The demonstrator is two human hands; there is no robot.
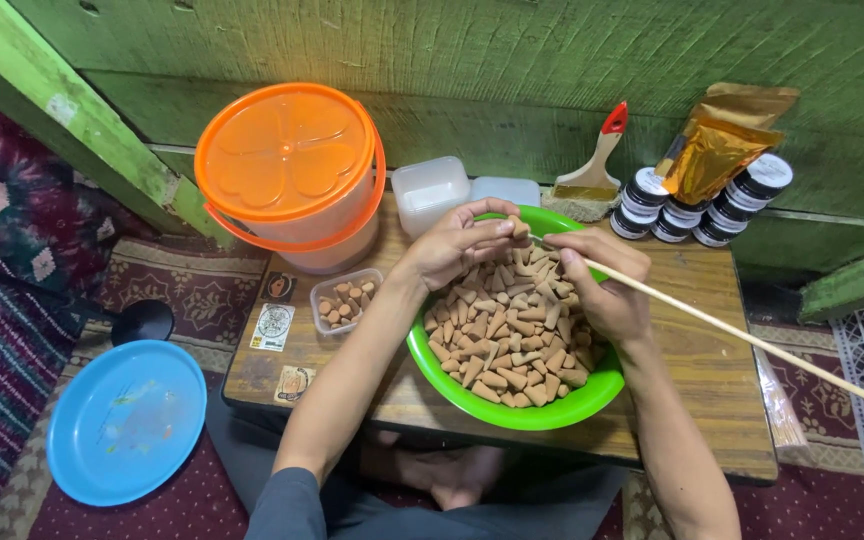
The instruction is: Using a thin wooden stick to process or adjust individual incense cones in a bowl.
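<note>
One low wooden table carries nearly everything here, set on patterned red rugs against a green plank wall. To its left, on the rug, lies a blue plate with a black ladle just beyond it. At the table's back left stands an orange bucket with its lid on. In the middle sits a green bowl heaped with brown cones. Both hands meet over the far rim of that bowl, just above the heap. The left hand is pinched closed on a single cone, held at its fingertips. The right hand grips a long thin stick, whose near tip points at the pinched cone while its far end runs off toward the right, past the table edge. Whether tip and cone touch cannot be told. Behind the bowl sit two white tubs, a brush with a red handle tip, a stack of small black jars and a gold pouch leaning on them. Left of the bowl is a small clear box holding a few more cones, with three stickers near the table's left edge.
</note>
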